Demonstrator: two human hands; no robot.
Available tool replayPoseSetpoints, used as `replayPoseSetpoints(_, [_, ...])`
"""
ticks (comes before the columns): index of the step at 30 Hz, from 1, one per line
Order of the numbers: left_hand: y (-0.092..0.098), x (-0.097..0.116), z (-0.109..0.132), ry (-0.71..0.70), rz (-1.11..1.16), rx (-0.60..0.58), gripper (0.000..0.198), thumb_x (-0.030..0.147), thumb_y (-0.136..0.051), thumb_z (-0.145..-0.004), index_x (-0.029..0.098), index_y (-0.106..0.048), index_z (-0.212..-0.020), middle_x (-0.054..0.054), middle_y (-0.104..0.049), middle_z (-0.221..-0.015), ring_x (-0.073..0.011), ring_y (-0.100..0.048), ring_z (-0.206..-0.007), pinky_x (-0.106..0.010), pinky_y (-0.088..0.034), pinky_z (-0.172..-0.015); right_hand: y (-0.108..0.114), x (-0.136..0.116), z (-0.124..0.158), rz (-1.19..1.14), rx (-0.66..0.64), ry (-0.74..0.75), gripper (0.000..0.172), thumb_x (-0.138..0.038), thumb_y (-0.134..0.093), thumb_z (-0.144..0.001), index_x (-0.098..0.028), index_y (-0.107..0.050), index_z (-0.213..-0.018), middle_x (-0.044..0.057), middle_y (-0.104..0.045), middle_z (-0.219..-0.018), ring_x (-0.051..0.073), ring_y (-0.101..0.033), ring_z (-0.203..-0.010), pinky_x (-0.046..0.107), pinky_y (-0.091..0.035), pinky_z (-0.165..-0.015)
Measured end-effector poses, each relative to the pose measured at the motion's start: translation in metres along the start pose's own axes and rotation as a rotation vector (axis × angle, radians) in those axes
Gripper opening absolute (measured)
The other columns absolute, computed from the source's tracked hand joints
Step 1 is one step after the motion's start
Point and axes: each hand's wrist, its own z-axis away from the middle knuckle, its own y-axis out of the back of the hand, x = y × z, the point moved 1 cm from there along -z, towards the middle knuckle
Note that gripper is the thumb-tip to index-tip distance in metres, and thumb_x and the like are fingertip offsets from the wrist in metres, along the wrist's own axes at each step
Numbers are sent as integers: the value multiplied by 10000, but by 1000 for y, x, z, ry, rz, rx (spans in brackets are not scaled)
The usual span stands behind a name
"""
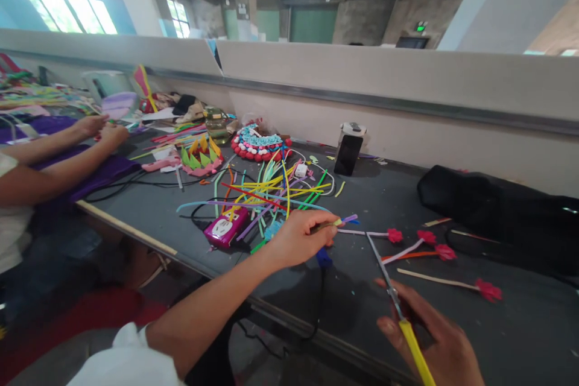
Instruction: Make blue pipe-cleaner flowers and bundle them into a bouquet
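Observation:
Pinched in my left hand [304, 235] are short coloured craft stems [349, 218], purple and blue, their ends sticking out to the right past the fingertips. My right hand [432, 329] holds yellow-handled scissors [392, 295], blades pointing up and away toward the middle of the table. Beyond the blade tip lies a pink-headed flower [394, 235] on a pale stem. More such flowers lie to its right, one with a cream stem [488, 291]. A tangle of yellow, red, green and purple stems [271, 188] spreads behind my left hand.
A magenta power socket box [227, 228] sits left of the stems. Behind them are a beaded blue-and-red piece [257, 142] and a green-yellow crown [202, 157]. A phone [348, 155] leans upright near the partition. Black cloth [493, 208] lies right. A co-worker's hands [106, 129] work at left.

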Motion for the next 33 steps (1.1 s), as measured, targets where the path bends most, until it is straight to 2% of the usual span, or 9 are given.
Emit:
replayPoseSetpoints(2, [-8,-3,1,47,142,33,273,361,-604,-822,130,-663,-954,-11,-605,-655,-73,-482,-527,-186,-365,-509,-9,-3,-2,21,15,9,369,-460,-619,-824,-191,-640,-1076,29,-741,-867,152,-714,-676,167,-553,-616])
replayPoseSetpoints(4, [-16,-4,4,104,340,52,360,387,-636,-800,140,-618,-1061,-16,-629,-668,-64,-457,-454,-189,-339,-446,-17,-5,-5,70,78,0,397,-474,-615,-825,-182,-633,-1093,55,-739,-898,178,-716,-730,203,-558,-647])
replayPoseSetpoints(6, [-22,-4,6,131,501,84,399,385,-674,-774,149,-590,-1084,-20,-644,-677,-59,-445,-424,-190,-313,-419,-22,-6,-9,117,135,-17,426,-494,-609,-824,-174,-631,-1106,74,-736,-917,195,-714,-755,233,-559,-669])
replayPoseSetpoints(10, [-30,1,11,145,736,174,310,327,-685,-779,150,-616,-1024,-12,-624,-653,-43,-416,-458,-185,-271,-452,-24,-7,-13,158,170,-21,433,-511,-585,-835,-174,-630,-1104,72,-735,-916,191,-711,-743,235,-551,-655])
replayPoseSetpoints(13, [-34,6,13,165,850,197,233,305,-646,-805,133,-629,-961,-14,-600,-638,-52,-425,-487,-196,-263,-472,-24,-8,-12,168,169,22,413,-482,-593,-842,-177,-618,-1119,69,-731,-914,182,-706,-728,229,-540,-639])
replayPoseSetpoints(18, [-39,11,16,119,877,245,230,272,-687,-776,136,-604,-943,-19,-621,-683,-60,-460,-513,-204,-307,-506,-26,-7,-10,156,181,51,419,-434,-617,-840,-177,-592,-1171,69,-722,-913,176,-691,-717,242,-530,-675])
replayPoseSetpoints(25, [-45,9,19,143,859,221,213,298,-706,-772,147,-598,-876,-32,-656,-750,-91,-565,-575,-220,-414,-562,-26,-6,-10,192,180,68,413,-453,-597,-853,-172,-585,-1156,75,-711,-895,172,-681,-716,236,-524,-657])
replayPoseSetpoints(33, [-46,8,20,180,848,248,237,291,-761,-712,143,-614,-825,-5,-634,-672,-98,-584,-568,-228,-467,-576,-23,-4,-9,224,190,93,397,-445,-620,-839,-179,-599,-1133,54,-704,-809,156,-654,-620,228,-498,-600])
